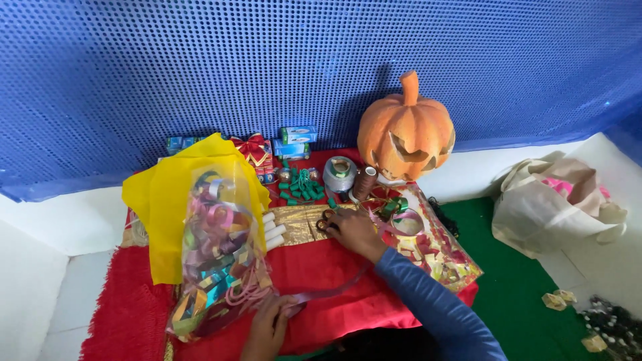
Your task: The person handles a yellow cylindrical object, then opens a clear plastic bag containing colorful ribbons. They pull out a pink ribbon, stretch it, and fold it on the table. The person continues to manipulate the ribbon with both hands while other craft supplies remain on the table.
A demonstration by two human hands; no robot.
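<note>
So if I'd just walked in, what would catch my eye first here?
Probably the orange carved pumpkin, standing at the back of the red cloth against the blue dotted backdrop. Next, the clear bag of coloured ribbon rolls lying on a yellow sheet at the left. In the middle, the right hand rests on scissors, while the left hand pinches a ribbon strip at the cloth's near edge.

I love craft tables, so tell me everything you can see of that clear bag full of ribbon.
The clear plastic bag lies lengthwise on the red cloth, stuffed with coiled ribbons in pink, purple, teal and gold. Its top end rests over a yellow sheet; pink loops spill out near the bottom. The left hand sits at its lower end, pinching a ribbon strip.
</note>
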